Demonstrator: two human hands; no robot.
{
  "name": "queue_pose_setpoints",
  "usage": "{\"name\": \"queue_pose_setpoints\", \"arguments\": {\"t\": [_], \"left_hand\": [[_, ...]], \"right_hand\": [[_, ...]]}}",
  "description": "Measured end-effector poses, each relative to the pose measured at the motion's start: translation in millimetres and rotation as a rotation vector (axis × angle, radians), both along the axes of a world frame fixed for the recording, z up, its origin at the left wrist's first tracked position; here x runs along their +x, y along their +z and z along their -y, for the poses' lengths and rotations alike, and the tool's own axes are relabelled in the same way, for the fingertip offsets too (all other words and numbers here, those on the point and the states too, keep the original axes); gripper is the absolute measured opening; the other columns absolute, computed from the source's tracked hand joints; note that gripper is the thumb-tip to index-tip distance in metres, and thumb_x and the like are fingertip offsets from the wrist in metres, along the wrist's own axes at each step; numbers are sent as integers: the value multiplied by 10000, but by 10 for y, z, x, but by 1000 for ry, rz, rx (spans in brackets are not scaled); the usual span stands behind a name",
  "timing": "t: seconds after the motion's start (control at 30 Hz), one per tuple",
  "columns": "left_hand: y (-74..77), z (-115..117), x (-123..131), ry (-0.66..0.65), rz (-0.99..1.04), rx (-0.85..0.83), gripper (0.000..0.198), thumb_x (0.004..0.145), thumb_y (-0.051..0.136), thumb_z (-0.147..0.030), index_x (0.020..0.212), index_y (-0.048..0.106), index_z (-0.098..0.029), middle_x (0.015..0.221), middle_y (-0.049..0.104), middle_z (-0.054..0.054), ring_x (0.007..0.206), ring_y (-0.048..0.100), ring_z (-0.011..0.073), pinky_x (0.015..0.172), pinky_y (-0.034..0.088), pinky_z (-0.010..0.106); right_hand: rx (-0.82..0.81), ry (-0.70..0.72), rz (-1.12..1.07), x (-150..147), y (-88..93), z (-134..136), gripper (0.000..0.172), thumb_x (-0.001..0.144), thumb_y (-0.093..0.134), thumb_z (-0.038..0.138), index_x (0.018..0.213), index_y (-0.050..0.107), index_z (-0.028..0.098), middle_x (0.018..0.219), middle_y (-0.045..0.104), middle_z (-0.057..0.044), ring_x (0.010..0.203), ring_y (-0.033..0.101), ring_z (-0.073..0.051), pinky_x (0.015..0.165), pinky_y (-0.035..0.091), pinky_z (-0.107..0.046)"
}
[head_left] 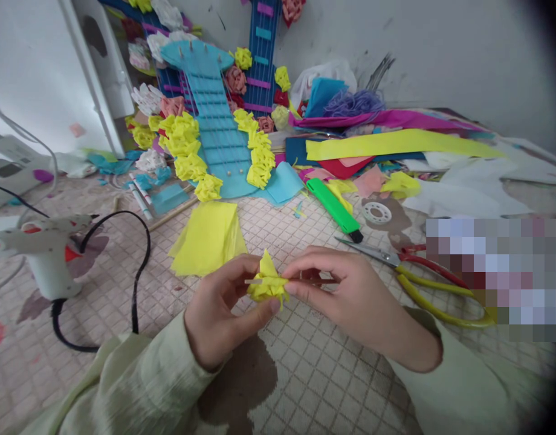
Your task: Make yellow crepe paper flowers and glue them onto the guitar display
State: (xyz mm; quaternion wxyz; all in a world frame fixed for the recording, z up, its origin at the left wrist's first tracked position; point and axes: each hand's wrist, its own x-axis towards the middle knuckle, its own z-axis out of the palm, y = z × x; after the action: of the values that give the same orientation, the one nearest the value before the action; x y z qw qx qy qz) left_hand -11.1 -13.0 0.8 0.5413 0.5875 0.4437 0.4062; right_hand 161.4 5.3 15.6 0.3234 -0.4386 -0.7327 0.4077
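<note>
Between my two hands is a crumpled yellow paper flower [268, 284], with one pointed corner sticking up. My left hand [228, 305] grips it from the left, thumb in front and fingers behind. A thin wooden stick [321, 281] runs sideways through the paper, its other end poking out at the left. My right hand [345, 284] pinches the stick at the flower's right side, fingertips touching the paper. Just behind my left hand lies a stack of yellow paper sheets [210, 232].
A white glue gun [51, 254] with a black cord stands at left. Scissors [409, 269] and a green utility knife [335, 208] lie at right, near a white ring [376, 212]. Behind, a blue paper-covered guitar shape [221, 127] carries yellow flowers [181, 142]; paper strips [396, 145] are piled beside it.
</note>
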Motion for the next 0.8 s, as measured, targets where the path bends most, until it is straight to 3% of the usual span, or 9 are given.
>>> {"name": "queue_pose_setpoints", "arguments": {"t": [0.27, 0.53, 0.8], "left_hand": [[-24, 5, 14, 5, -43, 17, 170, 681, 630, -189, 815, 534, -148, 771, 542, 28, 718, 523, 137, 643, 447, 257], [-23, -2, 22, 98, -23, 27, 91, 739, 592, -217, 786, 566, -145, 756, 555, 19, 677, 517, 112, 604, 429, 230], [-29, -37, 0, 236, 143, -3, 106, 725, 614, -236, 776, 559, -161, 831, 529, 22, 729, 491, 117, 594, 431, 208]], "right_hand": [[3, -39, 38, -10, -21, 8, 99, 700, 640, 120, 765, 642, 194, 774, 669, 5, 707, 599, -131, 598, 491, -236], [399, -39, 21, -48, -81, 7, 64, 734, 624, 124, 762, 645, 178, 756, 666, -20, 728, 586, -137, 672, 479, -270], [458, 12, 135, 108, 14, -109, 96, 782, 575, 154, 832, 640, 204, 785, 649, -20, 753, 582, -144, 679, 472, -283]]}}
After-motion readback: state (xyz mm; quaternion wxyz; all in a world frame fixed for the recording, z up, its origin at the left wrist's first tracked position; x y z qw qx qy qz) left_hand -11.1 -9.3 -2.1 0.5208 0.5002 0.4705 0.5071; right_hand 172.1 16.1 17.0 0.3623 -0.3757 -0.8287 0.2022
